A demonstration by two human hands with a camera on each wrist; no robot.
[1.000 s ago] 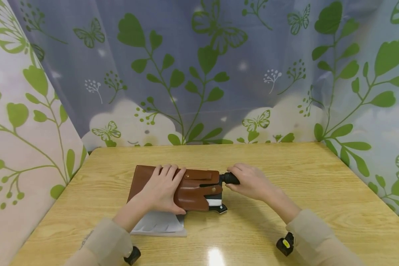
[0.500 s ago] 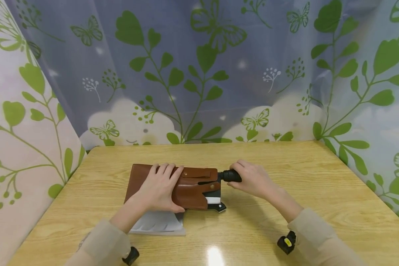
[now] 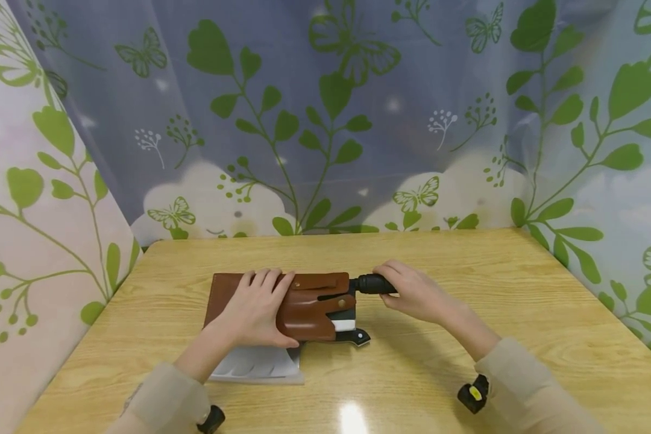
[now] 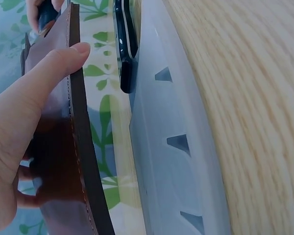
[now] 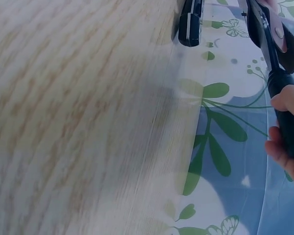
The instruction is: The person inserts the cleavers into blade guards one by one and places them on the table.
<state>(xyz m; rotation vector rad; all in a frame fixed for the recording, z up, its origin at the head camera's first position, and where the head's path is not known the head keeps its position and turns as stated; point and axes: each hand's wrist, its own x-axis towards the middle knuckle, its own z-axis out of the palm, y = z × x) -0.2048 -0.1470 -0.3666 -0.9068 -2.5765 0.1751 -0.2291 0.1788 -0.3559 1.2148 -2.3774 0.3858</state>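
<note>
My left hand (image 3: 255,310) grips a brown leather sheath (image 3: 306,322), its fingers over the far edge and thumb at the near edge. The thumb presses the stitched rim in the left wrist view. From the sheath's right end sticks a knife with a black ribbed handle (image 3: 371,284); my right hand (image 3: 415,292) holds that handle. A strip of the knife's metal (image 5: 267,46) shows at the sheath mouth in the right wrist view; the rest is hidden inside. Below the sheath lies another knife with a riveted black handle (image 3: 360,337) and a translucent blade cover (image 4: 171,147).
Everything lies on a wooden table (image 3: 423,374). Behind it hangs a curtain (image 3: 325,120) printed with leaves and butterflies, with similar cloth at both sides. A black wrist device (image 3: 473,393) sits below each sleeve.
The sheath has shifted slightly left with my left hand, away from the right hand. More of the black handle shows between the sheath and my right fingers. The covered knife has stayed in place.
</note>
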